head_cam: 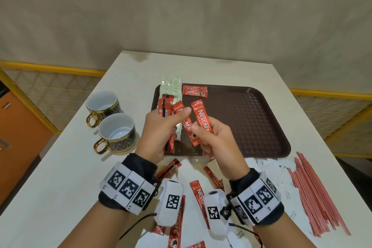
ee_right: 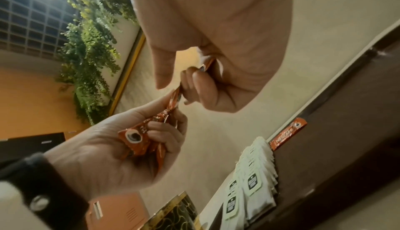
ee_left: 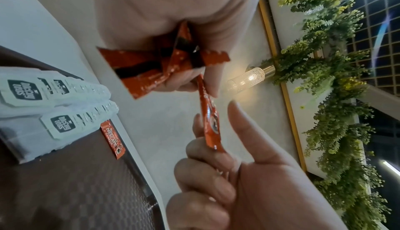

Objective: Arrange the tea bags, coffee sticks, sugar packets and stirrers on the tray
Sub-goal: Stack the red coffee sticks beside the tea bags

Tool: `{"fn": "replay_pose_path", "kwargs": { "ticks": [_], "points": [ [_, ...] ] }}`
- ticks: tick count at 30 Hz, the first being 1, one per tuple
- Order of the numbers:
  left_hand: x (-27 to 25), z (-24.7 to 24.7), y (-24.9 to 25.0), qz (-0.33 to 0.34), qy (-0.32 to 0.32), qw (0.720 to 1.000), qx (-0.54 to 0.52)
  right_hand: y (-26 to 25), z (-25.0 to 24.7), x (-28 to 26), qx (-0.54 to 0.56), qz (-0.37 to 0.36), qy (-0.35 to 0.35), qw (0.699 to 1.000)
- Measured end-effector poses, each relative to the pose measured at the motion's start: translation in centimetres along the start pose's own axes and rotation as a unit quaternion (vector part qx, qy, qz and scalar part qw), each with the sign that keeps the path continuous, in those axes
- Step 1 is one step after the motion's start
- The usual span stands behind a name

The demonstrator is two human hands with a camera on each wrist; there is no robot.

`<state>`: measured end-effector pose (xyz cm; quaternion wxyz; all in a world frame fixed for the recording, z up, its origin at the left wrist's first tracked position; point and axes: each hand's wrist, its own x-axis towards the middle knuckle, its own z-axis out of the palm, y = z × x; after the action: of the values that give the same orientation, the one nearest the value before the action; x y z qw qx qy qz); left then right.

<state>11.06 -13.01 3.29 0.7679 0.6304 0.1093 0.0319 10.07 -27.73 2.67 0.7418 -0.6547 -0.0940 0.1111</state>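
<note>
Over the left part of the brown tray (head_cam: 247,121), my left hand (head_cam: 171,119) grips a bundle of several red coffee sticks (head_cam: 166,106), also seen in the left wrist view (ee_left: 149,72). My right hand (head_cam: 203,133) pinches a single coffee stick (head_cam: 201,119) upright beside it. Another stick (head_cam: 187,125) slants between the two hands, under my left thumb. Two rows of pale tea bags (head_cam: 172,88) lie along the tray's left edge, and one coffee stick (head_cam: 194,91) lies flat at the far left. More coffee sticks (head_cam: 198,193), white sugar packets (head_cam: 281,177) and red stirrers (head_cam: 318,193) lie on the table in front.
Two black-and-gold cups (head_cam: 103,104) (head_cam: 116,133) stand on the white table (head_cam: 60,187) left of the tray. The tray's right half holds nothing. Yellow railings run along both sides of the table.
</note>
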Motion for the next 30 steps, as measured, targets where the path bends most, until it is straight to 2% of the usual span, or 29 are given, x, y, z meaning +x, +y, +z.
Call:
{"fn": "replay_pose_path", "kwargs": {
  "ticks": [8, 13, 17, 19, 23, 25, 27, 30],
  "points": [
    [-0.1, 0.1, -0.4, -0.026, 0.04, 0.999, -0.027, -0.3, -1.1, 0.1, -0.084, -0.024, 0.015, 0.996],
    [0.0, -1.1, -0.4, -0.053, 0.008, 0.998, -0.01, -0.9, -2.0, 1.5, -0.065, -0.004, 0.055, 0.996],
    [-0.4, -1.4, -1.2, -0.089, -0.02, 0.996, -0.001, -1.5, -2.2, 2.7, -0.08, -0.03, 0.072, 0.994],
    [-0.5, -1.3, -1.7, -0.108, -0.013, 0.994, -0.013, -1.6, -2.4, 3.2, -0.091, -0.029, 0.079, 0.992],
    [-0.1, -1.4, -2.2, -0.099, 0.023, 0.995, -0.003, -2.3, -3.1, 3.9, -0.1, -0.016, 0.113, 0.988],
    [0.2, -1.4, -2.1, -0.097, 0.032, 0.995, -0.001, -2.4, -3.3, 3.7, -0.147, -0.053, 0.093, 0.983],
    [0.3, -1.3, -1.8, -0.09, 0.025, 0.996, -0.006, -2.2, -3.5, 3.4, -0.21, -0.09, 0.034, 0.973],
    [0.4, -1.2, -1.5, -0.078, 0.013, 0.997, -0.003, -2.0, -4.1, 3.4, -0.296, -0.094, -0.051, 0.949]
  ]
}}
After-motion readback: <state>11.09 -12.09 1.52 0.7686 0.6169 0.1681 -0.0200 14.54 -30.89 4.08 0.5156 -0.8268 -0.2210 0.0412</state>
